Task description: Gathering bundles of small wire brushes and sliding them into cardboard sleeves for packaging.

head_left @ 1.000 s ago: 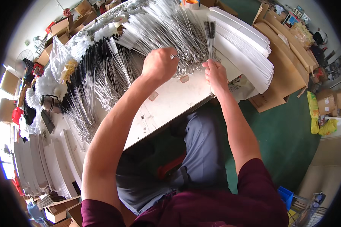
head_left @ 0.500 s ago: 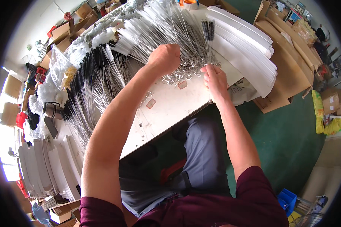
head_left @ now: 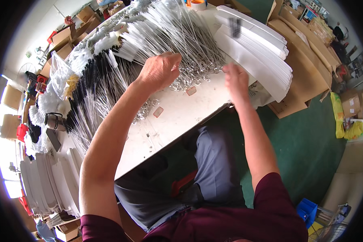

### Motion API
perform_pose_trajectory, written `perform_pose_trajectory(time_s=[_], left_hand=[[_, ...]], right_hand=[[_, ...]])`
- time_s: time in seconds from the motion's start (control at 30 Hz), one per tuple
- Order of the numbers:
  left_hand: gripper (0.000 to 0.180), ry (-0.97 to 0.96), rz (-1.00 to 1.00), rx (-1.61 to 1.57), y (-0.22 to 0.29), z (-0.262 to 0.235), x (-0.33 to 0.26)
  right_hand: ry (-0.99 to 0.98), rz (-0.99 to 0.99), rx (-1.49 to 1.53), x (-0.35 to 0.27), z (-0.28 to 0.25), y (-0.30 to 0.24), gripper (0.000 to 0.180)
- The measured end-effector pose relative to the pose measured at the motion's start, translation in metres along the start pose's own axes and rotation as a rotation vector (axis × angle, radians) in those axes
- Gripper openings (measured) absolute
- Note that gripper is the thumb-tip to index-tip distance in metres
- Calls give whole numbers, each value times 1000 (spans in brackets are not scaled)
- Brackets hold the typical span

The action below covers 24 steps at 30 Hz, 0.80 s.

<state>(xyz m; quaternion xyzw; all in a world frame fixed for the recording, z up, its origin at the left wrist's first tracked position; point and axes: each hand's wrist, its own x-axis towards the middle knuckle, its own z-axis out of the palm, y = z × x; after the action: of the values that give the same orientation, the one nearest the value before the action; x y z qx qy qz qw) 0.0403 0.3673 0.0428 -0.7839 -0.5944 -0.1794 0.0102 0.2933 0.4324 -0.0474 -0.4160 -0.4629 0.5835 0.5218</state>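
A dense pile of thin wire brushes (head_left: 189, 38) with white bristles lies on the table, its looped wire ends toward me. Over the left part of those loops is my left hand (head_left: 159, 72), its fingers curled in; whatever they hold, if anything, is hidden. My right hand (head_left: 236, 80), blurred by motion, is closed near the table's front right edge. From it a few wire brushes with black bristles (head_left: 234, 27) stand up, their bristle ends smeared over the white stack. More black-bristled brushes (head_left: 97, 72) lie left of my left forearm.
White curved sheets (head_left: 256, 52) are stacked at the right of the table (head_left: 169, 125), beside a big cardboard box (head_left: 300, 68). Two small reddish-edged tags (head_left: 158, 111) lie on the tabletop. An orange tape roll (head_left: 198, 5) sits at the back. More white sheets (head_left: 48, 181) stand at the left.
My left hand has moved left and slightly nearer me, off the middle of the loops. My right hand has shifted slightly right, and the black-bristled brushes have swung right with it.
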Motion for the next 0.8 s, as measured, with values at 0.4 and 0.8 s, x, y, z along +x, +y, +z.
perform_pose_trajectory(time_s=[0.4,0.8], left_hand=[[10,50,-2,8,9,14,7],[15,65,-49,71,22,15,10]], right_hand=[[-28,-166,-744,46,-37,-11,30],[-45,-116,-854,45,-29,-18,19]])
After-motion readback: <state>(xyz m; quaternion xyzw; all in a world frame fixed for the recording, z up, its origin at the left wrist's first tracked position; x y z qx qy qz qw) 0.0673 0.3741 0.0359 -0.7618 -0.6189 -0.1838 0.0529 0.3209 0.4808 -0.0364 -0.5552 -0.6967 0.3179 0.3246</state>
